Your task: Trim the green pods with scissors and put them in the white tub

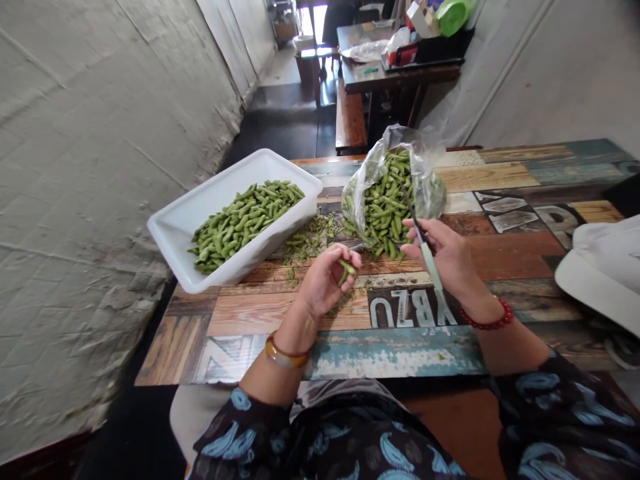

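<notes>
My left hand (323, 280), closed, pinches a green edamame pod (347, 268) between thumb and fingers above the table. In my right hand (450, 257) is a pair of scissors (431, 265) with pale green handles, its dark blades pointing away toward the pods. A clear plastic bag (427, 157) lies open just beyond my right hand, and loose edamame pods (387, 207) fill it and spill from its mouth. On the left, a white plastic tub (235, 277) holds a pile of pods (245, 223). Small green trimmings (307, 243) lie between tub and bag.
The wooden plank-patterned table (265, 307) runs across in front of me. A white cap (605, 267) rests at its right end. A rough white wall (90, 200) stands close on the left. Further back are a bench (350, 120) and another cluttered table (370, 80).
</notes>
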Action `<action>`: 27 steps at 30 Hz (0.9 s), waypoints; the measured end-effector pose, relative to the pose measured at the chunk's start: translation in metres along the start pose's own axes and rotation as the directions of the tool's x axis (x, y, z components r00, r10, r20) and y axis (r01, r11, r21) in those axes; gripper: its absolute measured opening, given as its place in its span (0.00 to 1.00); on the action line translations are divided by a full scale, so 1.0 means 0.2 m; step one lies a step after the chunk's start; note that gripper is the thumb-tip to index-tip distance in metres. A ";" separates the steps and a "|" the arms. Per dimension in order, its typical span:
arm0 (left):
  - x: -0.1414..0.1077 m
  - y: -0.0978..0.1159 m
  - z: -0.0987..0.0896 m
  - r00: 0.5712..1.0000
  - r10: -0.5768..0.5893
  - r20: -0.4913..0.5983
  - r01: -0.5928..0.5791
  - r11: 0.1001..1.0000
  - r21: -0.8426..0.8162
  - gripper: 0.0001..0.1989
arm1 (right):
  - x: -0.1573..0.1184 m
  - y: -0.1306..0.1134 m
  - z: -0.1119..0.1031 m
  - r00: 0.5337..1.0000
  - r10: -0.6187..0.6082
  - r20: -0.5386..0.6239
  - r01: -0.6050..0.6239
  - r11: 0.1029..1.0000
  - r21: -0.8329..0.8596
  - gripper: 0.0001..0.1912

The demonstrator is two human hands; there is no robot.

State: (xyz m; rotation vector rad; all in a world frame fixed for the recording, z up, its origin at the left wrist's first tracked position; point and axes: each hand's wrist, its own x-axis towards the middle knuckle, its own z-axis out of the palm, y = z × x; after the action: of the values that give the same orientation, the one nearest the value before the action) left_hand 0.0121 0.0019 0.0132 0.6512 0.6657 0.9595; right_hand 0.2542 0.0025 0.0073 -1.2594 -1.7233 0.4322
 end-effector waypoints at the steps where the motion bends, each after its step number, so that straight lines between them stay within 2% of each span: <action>1: 0.00 0.01 -0.01 1.000 -0.008 -0.013 0.007 0.999 -0.045 0.13 | 0.01 0.02 -0.02 0.998 0.049 -0.045 -0.048 0.998 0.032 0.21; 3: 0.01 0.03 -0.03 0.999 -0.017 -0.039 0.013 0.996 -0.092 0.11 | 0.04 0.07 -0.04 0.979 0.167 -0.119 -0.150 0.979 0.138 0.22; 5: 0.02 0.04 -0.04 0.999 -0.006 -0.039 0.003 0.995 -0.096 0.10 | 0.06 0.12 -0.04 0.935 0.299 -0.192 -0.229 0.920 0.317 0.19; 7: 0.02 0.04 -0.04 1.000 0.009 -0.023 -0.011 0.998 -0.066 0.12 | 0.09 0.16 -0.04 0.869 0.427 -0.250 -0.247 0.813 0.528 0.17; 9: 0.03 0.03 -0.04 0.999 0.032 -0.017 -0.032 0.999 -0.023 0.15 | 0.11 0.18 -0.03 0.836 0.480 -0.267 -0.214 0.732 0.647 0.17; 12: 0.04 0.02 -0.04 0.996 0.080 -0.042 -0.079 0.997 0.023 0.17 | 0.13 0.19 -0.01 0.804 0.518 -0.293 -0.169 0.671 0.722 0.18; 17: 0.04 0.02 -0.05 0.989 0.123 -0.086 -0.116 0.990 0.082 0.19 | 0.14 0.21 0.02 0.731 0.576 -0.364 -0.150 0.657 0.739 0.21; 20: 0.04 0.02 -0.05 0.983 0.146 -0.108 -0.133 0.984 0.119 0.18 | 0.11 0.18 0.07 0.681 0.656 -0.325 -0.167 0.571 0.804 0.24; 22: 0.05 0.02 -0.06 0.981 0.156 -0.113 -0.141 0.981 0.131 0.18 | 0.08 0.13 0.12 0.685 0.685 -0.248 -0.189 0.496 0.848 0.26; 25: 0.05 0.01 -0.07 0.980 0.162 -0.116 -0.146 0.980 0.137 0.17 | 0.04 0.02 0.18 0.773 0.613 -0.162 -0.182 0.459 0.869 0.24; 27: 0.05 0.00 -0.06 0.975 0.178 -0.131 -0.156 0.975 0.157 0.17 | 0.02 -0.04 0.18 0.836 0.529 -0.145 -0.166 0.494 0.853 0.22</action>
State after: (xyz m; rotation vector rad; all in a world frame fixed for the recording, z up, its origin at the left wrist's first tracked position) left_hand 0.0069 0.0132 0.0025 0.7824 0.8247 1.1292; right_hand 0.2201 0.0114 -0.0032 -0.8780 -0.6866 1.0212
